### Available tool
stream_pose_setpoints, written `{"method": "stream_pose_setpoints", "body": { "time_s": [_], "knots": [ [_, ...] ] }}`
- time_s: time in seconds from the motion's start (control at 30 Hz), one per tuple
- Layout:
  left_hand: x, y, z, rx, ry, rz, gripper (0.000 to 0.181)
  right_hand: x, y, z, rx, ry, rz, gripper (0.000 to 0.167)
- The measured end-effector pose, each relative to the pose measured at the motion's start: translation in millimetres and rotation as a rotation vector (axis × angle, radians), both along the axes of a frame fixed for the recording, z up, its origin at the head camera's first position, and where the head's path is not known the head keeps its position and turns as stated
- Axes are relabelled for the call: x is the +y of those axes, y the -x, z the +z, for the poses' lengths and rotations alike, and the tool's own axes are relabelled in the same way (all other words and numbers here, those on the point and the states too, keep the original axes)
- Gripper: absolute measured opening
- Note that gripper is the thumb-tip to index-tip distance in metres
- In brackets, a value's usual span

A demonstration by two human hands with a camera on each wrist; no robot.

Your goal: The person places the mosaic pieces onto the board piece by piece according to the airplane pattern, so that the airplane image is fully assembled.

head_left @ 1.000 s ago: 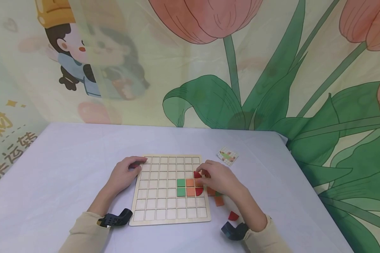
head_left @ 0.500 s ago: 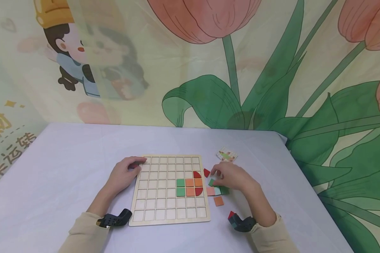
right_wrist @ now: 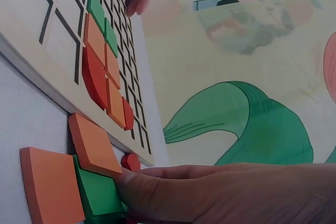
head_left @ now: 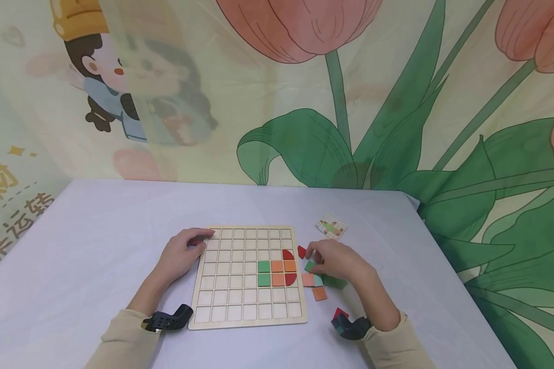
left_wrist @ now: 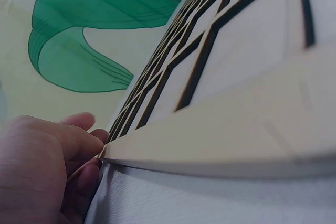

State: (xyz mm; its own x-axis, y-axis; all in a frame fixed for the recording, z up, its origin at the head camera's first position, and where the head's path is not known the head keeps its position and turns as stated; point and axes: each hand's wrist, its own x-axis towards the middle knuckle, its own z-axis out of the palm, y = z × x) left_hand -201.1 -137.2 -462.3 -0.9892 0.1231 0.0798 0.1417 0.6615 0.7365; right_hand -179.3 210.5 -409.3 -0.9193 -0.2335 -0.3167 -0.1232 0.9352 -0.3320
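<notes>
A wooden grid board lies flat on the white table, bearing green, orange and red tiles toward its right side. My left hand holds the board's far left corner; in the left wrist view the fingers are bent at that corner. My right hand is over the loose tiles beside the board, thumb and index apart, with a small green tile near the thumb tip. In the right wrist view the thumb touches near the green tile and an orange tile; the other fingertips are hidden.
A small pattern card lies beyond the right hand. Loose pieces around that hand include a red one, a pink-orange tile, an orange tile and dark green pieces. Another red piece lies by the right wrist camera.
My right hand has left the orange and red tiles on the board and moved right to the loose pieces. The dark green pieces shifted slightly right. My left hand stays put.
</notes>
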Motion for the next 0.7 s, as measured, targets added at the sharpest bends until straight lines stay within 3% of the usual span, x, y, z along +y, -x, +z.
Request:
{"method": "stream_pose_setpoints", "body": {
  "time_s": [0.7],
  "knots": [
    [0.0,0.4,-0.8,0.002,0.010,0.002,0.033,-4.7,0.0,-1.4,-0.015,-0.028,-0.029,0.030]
  ]
}}
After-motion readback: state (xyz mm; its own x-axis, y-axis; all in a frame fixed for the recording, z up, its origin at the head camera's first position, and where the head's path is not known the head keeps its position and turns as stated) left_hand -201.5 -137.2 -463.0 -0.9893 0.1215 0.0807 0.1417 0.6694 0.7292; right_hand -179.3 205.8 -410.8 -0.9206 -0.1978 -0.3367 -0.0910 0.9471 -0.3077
